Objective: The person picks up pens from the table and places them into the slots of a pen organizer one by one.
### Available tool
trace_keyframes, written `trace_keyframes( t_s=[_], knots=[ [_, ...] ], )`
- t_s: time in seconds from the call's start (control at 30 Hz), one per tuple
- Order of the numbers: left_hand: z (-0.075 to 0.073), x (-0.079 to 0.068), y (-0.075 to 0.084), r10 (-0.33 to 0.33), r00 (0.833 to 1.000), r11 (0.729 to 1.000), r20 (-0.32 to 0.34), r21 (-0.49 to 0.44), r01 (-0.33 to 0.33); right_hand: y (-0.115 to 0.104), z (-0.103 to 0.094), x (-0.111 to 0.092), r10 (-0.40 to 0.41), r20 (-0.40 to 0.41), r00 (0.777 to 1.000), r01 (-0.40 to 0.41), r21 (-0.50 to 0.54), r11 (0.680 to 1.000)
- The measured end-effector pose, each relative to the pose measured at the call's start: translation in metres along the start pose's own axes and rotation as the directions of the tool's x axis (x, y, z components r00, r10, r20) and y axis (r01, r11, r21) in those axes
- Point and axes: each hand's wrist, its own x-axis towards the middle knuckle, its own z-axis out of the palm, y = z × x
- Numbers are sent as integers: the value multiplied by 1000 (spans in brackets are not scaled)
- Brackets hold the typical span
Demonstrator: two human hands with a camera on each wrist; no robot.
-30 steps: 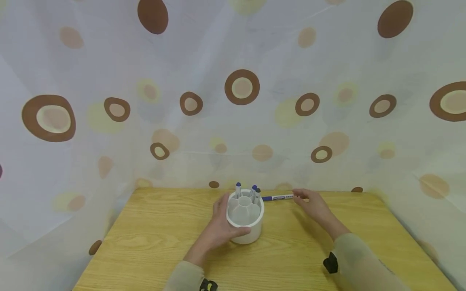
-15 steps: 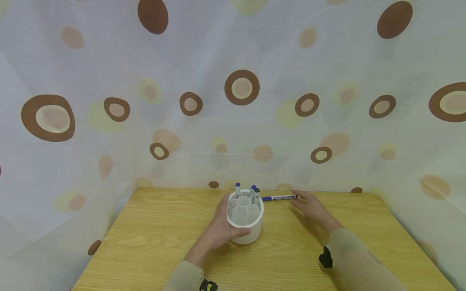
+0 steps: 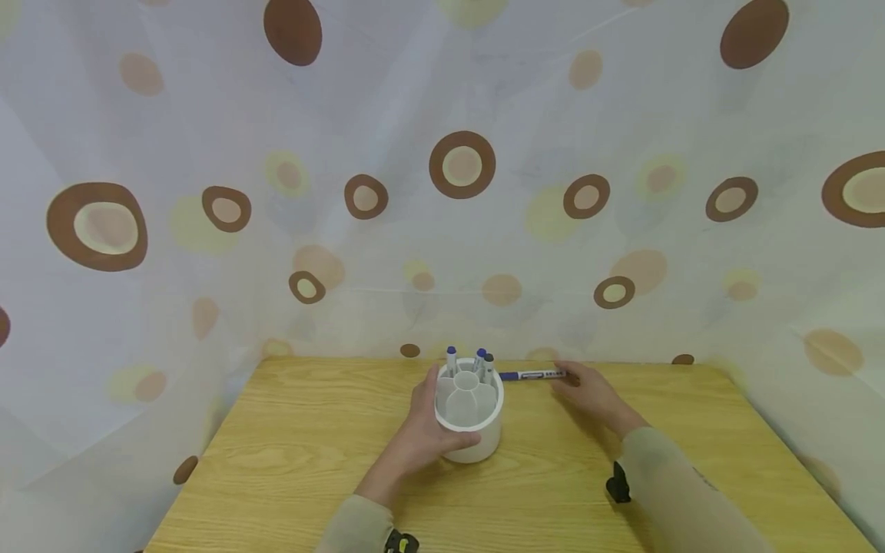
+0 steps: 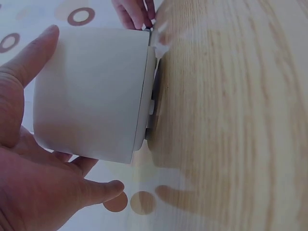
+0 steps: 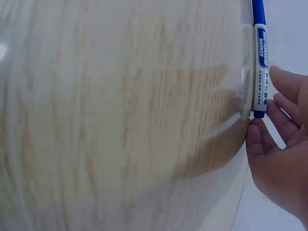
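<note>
My left hand (image 3: 430, 430) holds a white round pen holder (image 3: 477, 447) from its left side, thumb across the front. In the left wrist view the plain wall of the holder (image 4: 91, 91) fills the grasp, its base close over the tabletop. Two blue-tipped markers (image 3: 452, 361) and a dark-tipped marker (image 3: 488, 369) stand in its rear compartments. Another marker, a blue-capped whiteboard marker (image 3: 532, 375), lies on the table behind and right of the holder. My right hand (image 3: 589, 392) is at its right end; in the right wrist view the fingers (image 5: 284, 82) are spread loosely around that end.
The wooden table (image 3: 276, 453) ends at the back against a sheet (image 3: 387, 322) patterned with brown and yellow circles, which also hangs on both sides. The lying marker is near the table's back edge. The holder's front compartments (image 3: 462, 407) are bare.
The right hand has shifted slightly, showing more of the lying marker's right end than one second ago. The left hand keeps the holder in nearly the same place.
</note>
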Motion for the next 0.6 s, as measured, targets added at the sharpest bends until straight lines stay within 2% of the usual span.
trace_keyframes(
  t_s=[0.37, 0.6],
  knots=[
    [1, 1, 0, -3, 1000, 1000, -15, 20, 3, 11, -2, -3, 47, -52, 998, -52, -95, 994],
    [2, 1, 1, 4, 1000, 1000, -13, 18, -4, 12, -1, -6, 28, -72, 997, -39, -145, 989]
  ],
)
